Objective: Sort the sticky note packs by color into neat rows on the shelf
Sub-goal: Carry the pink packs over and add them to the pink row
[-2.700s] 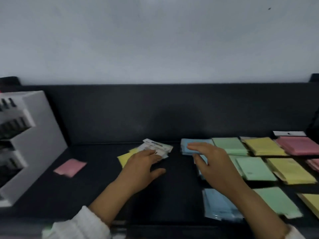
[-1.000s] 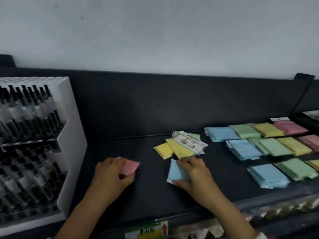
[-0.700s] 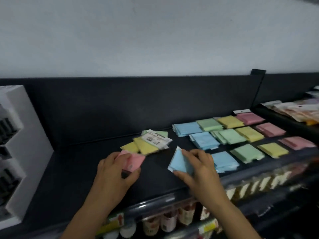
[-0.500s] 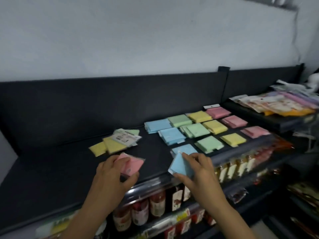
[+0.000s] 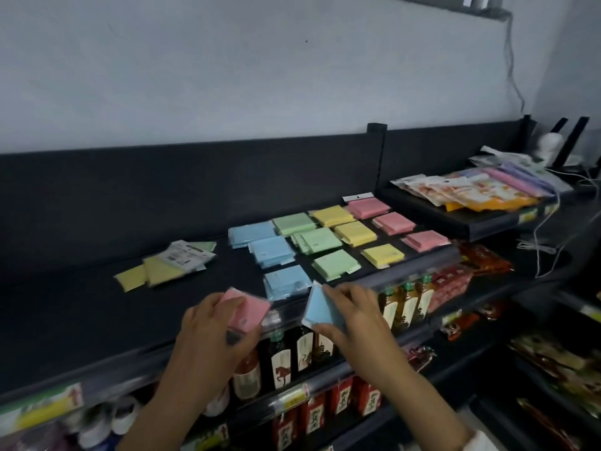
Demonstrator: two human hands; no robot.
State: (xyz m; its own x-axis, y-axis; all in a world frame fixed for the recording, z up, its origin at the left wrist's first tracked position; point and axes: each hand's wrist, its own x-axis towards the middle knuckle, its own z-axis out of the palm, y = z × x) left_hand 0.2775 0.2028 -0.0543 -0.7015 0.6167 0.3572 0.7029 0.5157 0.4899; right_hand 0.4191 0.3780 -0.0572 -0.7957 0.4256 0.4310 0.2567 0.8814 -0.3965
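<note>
Left grip (image 5: 208, 333): clamped on pink pack (image 5: 248, 309), lifted off the shelf (image 5: 81, 307) within the last second.
Right grip (image 5: 361, 320): pinching blue pack (image 5: 320, 309), likewise raised. Blue row (image 5: 276, 252) lies just beyond it, pink row (image 5: 393, 222) farther right.
Both packs look ready for filing.

**Open on the left, crowded on the right**

Bare dark shelf (image 5: 81, 307) left of centre, open from front rail (image 5: 419, 268) to back panel (image 5: 195, 190). Broken only by a loose pile (image 5: 169, 265) of yellow and green packs near the back. Right half filled with rows of blue packs (image 5: 271, 252), green packs (image 5: 320, 240), yellow packs (image 5: 354, 232) and pink packs (image 5: 393, 222), narrow gaps between. Closed beyond the pink row by an upright post (image 5: 377, 157) and a raised tray (image 5: 481, 221) of packets (image 5: 471, 193). Open air above everything. Front edge occupied by left hand (image 5: 208, 333) gripping a pink pack (image 5: 247, 310) and right hand (image 5: 361, 317) gripping a blue pack (image 5: 320, 307).
</note>
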